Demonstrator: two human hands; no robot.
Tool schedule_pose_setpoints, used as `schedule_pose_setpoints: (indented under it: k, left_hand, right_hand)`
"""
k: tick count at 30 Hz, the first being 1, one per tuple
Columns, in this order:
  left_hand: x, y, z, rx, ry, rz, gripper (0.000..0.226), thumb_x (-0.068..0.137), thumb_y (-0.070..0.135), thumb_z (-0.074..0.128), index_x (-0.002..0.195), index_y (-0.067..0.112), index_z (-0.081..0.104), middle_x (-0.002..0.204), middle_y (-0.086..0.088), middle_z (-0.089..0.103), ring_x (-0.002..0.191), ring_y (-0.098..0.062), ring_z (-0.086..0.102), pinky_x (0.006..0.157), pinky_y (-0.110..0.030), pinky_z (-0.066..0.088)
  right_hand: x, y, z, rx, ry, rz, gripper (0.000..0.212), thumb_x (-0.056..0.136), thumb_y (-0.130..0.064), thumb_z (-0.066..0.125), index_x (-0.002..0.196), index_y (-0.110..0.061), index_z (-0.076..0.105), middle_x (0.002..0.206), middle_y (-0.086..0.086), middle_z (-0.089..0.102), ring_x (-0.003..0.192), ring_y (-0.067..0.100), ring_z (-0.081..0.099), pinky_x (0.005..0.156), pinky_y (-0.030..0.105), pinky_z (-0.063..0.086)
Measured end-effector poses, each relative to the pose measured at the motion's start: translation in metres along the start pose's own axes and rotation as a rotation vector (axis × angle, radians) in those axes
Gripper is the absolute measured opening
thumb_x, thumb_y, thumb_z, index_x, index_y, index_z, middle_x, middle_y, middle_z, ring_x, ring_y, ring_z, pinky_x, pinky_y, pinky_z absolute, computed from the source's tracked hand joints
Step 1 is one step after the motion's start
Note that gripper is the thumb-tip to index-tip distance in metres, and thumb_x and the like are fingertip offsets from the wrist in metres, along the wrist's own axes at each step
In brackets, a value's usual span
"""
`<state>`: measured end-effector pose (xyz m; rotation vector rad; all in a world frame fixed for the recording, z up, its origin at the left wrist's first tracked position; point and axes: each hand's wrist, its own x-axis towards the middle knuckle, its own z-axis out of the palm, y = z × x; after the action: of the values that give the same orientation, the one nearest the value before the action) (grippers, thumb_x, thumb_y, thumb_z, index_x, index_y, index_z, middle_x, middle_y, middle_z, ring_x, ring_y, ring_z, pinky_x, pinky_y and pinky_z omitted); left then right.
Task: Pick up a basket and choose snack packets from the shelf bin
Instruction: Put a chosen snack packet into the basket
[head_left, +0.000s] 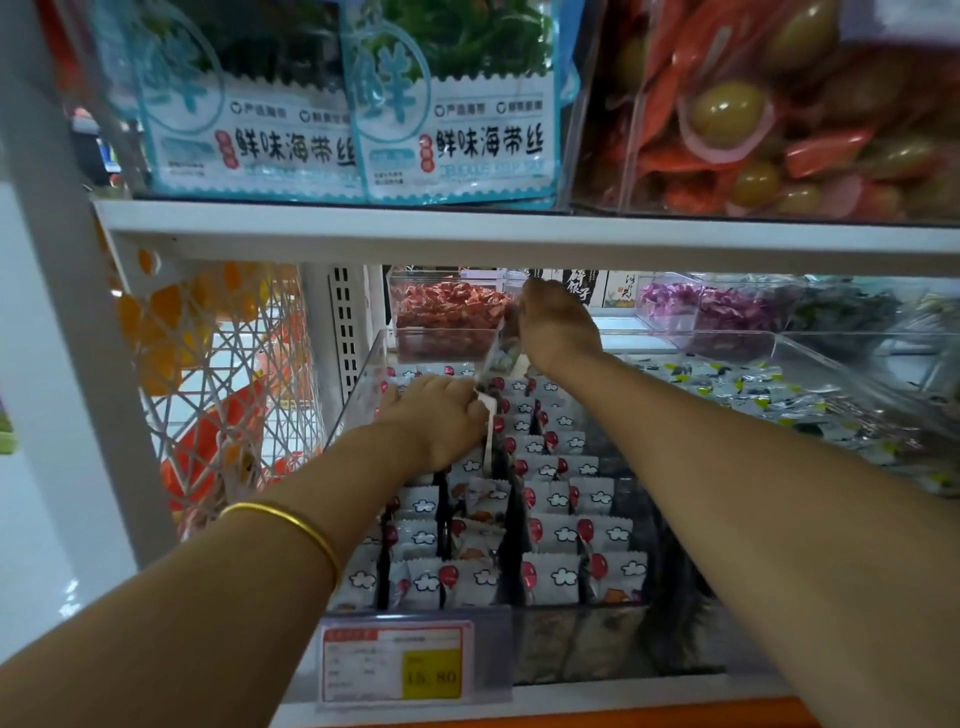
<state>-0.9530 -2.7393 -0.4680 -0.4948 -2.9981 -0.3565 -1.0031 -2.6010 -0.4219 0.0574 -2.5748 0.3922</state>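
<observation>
Shop shelf (467, 234), clear bin (354, 395) of packets (558, 577) at 6 o'clock. Left hand (441, 423) deep in the rows, fingers curled round some. Right hand (558, 332) at 12 o'clock pinches one, raised. Choosing step. Next: draw both out toward the basket, unseen.

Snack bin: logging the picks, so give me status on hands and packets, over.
Left hand in the snack bin, gripping a white packet. Right hand raised, pinching a second packet. Nothing blocking the bin.
</observation>
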Motion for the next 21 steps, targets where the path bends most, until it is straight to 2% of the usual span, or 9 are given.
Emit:
schedule_pose_setpoints:
  k: [1,3,6,10,13,15,17,18,21]
  left_hand:
    - [-0.004,0.003,-0.005,-0.052,0.049,-0.007,0.041,0.098,0.034,0.025,0.124,0.012,0.048,0.133,-0.013,0.048,0.125,-0.027,0.039,0.109,-0.052,0.024]
    - [-0.014,0.010,-0.015,-0.153,0.149,-0.007,0.036,0.098,0.030,0.032,0.117,0.007,0.051,0.127,-0.016,0.051,0.117,-0.029,0.045,0.104,-0.046,0.033]
    - [-0.040,0.020,-0.024,-0.309,0.258,0.025,0.041,0.097,0.024,0.043,0.134,0.007,0.043,0.138,-0.015,0.044,0.123,-0.026,0.042,0.100,-0.031,0.033]
    - [-0.088,0.033,-0.026,-0.445,0.291,0.085,0.061,0.091,0.031,0.055,0.145,0.020,0.028,0.148,-0.004,0.034,0.129,-0.018,0.038,0.107,-0.031,0.032]
    - [-0.119,0.049,-0.029,-0.444,0.318,0.125,0.072,0.084,0.033,0.064,0.145,0.024,0.027,0.148,0.001,0.036,0.132,-0.015,0.036,0.110,-0.037,0.033]
    - [-0.135,0.058,-0.032,-0.454,0.338,0.187,0.070,0.081,0.031,0.067,0.143,0.027,0.033,0.139,0.006,0.046,0.124,-0.011,0.043,0.103,-0.031,0.040]
    - [-0.148,0.066,-0.033,-0.520,0.311,0.245,0.058,0.083,0.026,0.065,0.136,0.028,0.043,0.119,0.015,0.056,0.103,-0.002,0.053,0.086,-0.018,0.049]
    - [-0.153,0.069,-0.033,-0.561,0.286,0.262,0.049,0.084,0.023,0.064,0.130,0.028,0.048,0.110,0.019,0.057,0.095,0.002,0.055,0.080,-0.015,0.051]
    - [-0.161,0.071,-0.031,-0.660,0.287,0.267,0.032,0.085,0.016,0.061,0.116,0.025,0.056,0.103,0.013,0.061,0.098,-0.003,0.058,0.080,-0.019,0.053]
  right_hand:
    - [-0.003,0.000,-0.007,0.075,0.043,0.016,0.016,0.094,-0.006,0.041,0.107,-0.002,0.051,0.103,0.017,0.055,0.098,0.033,0.057,0.069,0.033,0.038]
    - [-0.016,0.003,-0.020,0.253,0.103,0.046,0.018,0.097,-0.005,0.037,0.104,-0.002,0.053,0.100,0.017,0.059,0.091,0.032,0.062,0.070,0.039,0.049]
    - [-0.052,0.006,-0.044,0.582,0.162,0.074,0.019,0.095,-0.001,0.040,0.085,-0.010,0.054,0.099,0.014,0.063,0.084,0.029,0.066,0.070,0.044,0.056]
    - [-0.116,0.011,-0.076,0.904,0.199,0.069,0.023,0.098,-0.009,0.043,0.079,-0.023,0.040,0.086,0.005,0.057,0.057,0.009,0.063,0.048,0.025,0.051]
    - [-0.161,0.014,-0.097,0.956,0.162,-0.024,0.022,0.096,-0.006,0.046,0.080,-0.022,0.043,0.074,-0.001,0.054,0.054,0.009,0.061,0.047,0.022,0.051]
    - [-0.185,0.012,-0.107,0.915,0.142,-0.084,0.022,0.094,-0.007,0.049,0.080,-0.023,0.046,0.072,0.000,0.055,0.057,0.011,0.059,0.050,0.024,0.052]
    - [-0.202,0.009,-0.113,0.884,0.123,-0.111,0.022,0.093,-0.009,0.051,0.080,-0.027,0.049,0.074,0.001,0.058,0.064,0.015,0.060,0.058,0.030,0.053]
    - [-0.207,0.007,-0.116,0.886,0.112,-0.123,0.022,0.093,-0.010,0.052,0.081,-0.028,0.050,0.075,0.000,0.059,0.067,0.015,0.060,0.062,0.031,0.054]
    - [-0.215,0.002,-0.122,0.982,0.082,-0.153,0.020,0.092,-0.007,0.053,0.083,-0.025,0.054,0.082,-0.008,0.064,0.072,0.006,0.063,0.063,0.021,0.054]
